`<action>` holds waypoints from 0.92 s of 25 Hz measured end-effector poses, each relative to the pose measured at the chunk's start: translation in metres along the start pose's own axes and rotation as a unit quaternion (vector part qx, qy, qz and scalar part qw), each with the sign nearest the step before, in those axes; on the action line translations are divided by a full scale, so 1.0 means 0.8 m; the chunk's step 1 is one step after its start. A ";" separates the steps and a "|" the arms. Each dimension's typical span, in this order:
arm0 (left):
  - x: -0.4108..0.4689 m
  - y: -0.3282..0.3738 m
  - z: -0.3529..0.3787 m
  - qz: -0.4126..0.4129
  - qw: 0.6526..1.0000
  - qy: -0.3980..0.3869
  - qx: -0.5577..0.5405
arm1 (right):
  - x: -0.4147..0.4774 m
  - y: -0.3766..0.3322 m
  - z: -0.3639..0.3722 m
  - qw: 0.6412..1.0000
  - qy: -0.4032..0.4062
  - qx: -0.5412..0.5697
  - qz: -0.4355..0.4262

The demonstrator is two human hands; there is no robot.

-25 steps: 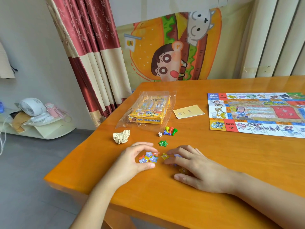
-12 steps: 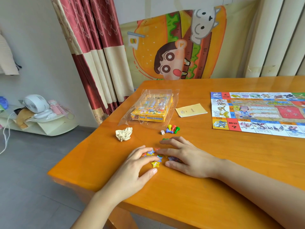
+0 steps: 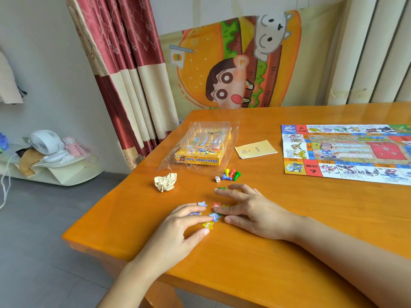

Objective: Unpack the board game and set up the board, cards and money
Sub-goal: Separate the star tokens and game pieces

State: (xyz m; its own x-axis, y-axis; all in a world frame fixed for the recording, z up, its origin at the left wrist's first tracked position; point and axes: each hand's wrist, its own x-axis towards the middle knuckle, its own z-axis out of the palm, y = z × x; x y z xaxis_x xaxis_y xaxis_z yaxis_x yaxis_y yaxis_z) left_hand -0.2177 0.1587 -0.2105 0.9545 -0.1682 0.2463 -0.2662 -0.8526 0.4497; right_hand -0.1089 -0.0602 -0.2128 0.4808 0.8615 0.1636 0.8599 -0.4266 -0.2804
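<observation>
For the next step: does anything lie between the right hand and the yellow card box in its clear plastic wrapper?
Yes. A white die and a cluster of coloured plastic pawns sit between the right hand and the yellow card box. The crumpled paper ball lies left of that line.

Bright, even daylight; the glossy table (image 3: 233,274) carries a pale sheen along its far right edge, below the glowing blinds (image 3: 367,52); shadows are faint and soft, only a thin dark rim on the table under the left hand (image 3: 178,232) and the right hand (image 3: 255,214); detail is fairly crisp at the table's middle, though small print is unreadable; the curtain (image 3: 124,74) left of the table and the blinds lean, bent by the wide lens.
</observation>
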 end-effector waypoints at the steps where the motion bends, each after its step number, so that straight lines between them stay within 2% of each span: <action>1: 0.000 -0.001 0.001 -0.006 1.000 0.010 -0.008 | -0.001 0.001 0.001 1.000 0.001 0.005 0.005; 6: -0.001 -0.005 0.006 -0.017 0.998 0.052 -0.021 | -0.007 0.005 0.001 0.999 0.038 0.007 -0.001; 9: -0.001 -0.006 0.006 -0.013 0.998 0.062 -0.019 | -0.007 0.008 -0.001 0.995 0.077 0.058 0.019; 15: 0.016 0.004 0.005 -0.014 1.000 0.003 -0.014 | 0.006 0.003 -0.001 0.986 0.066 0.146 0.052; 18: 0.030 0.006 0.009 -0.020 1.000 -0.015 -0.018 | 0.011 0.000 -0.006 0.979 0.033 0.183 0.085; 21: 0.032 0.003 0.012 -0.013 1.000 0.001 -0.001 | 0.014 -0.004 -0.012 0.975 0.017 0.196 0.099; 23: 0.029 0.001 0.013 -0.012 0.999 0.041 0.000 | 0.018 -0.007 -0.012 0.972 0.022 0.201 0.116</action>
State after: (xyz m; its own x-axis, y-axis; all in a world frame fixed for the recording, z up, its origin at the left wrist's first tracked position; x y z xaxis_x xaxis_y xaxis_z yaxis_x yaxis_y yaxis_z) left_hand -0.1948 0.1489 -0.2133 0.9465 -0.1054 0.3050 -0.2427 -0.8555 0.4574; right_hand -0.1048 -0.0480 -0.1996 0.6691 0.7378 0.0896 0.5943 -0.4587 -0.6606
